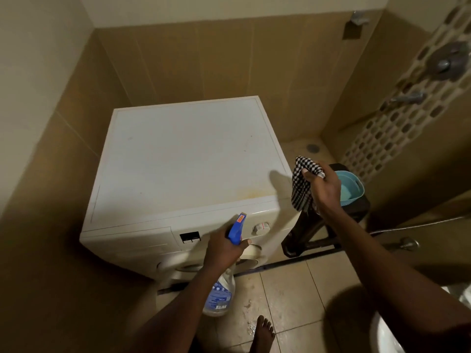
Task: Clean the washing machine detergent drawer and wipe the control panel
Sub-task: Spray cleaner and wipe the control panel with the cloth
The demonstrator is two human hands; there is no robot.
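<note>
Gripping one clear plastic spray bottle with a blue trigger head [220,294] in our left hand [224,248], fingers curled round its neck, we are pointing it at the white washing machine's [188,154] control panel [209,230], seemingly to wet it. Our right hand [323,186] is pinching one black-and-white checked cloth [302,189], raised ready for wiping. The single detergent drawer [127,239] is sitting closed, front left.

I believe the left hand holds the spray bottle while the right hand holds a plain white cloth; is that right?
Not quite: the head view shows the cloth in the right hand is black-and-white checked, not plain white. The left hand does hold the spray bottle.
</note>
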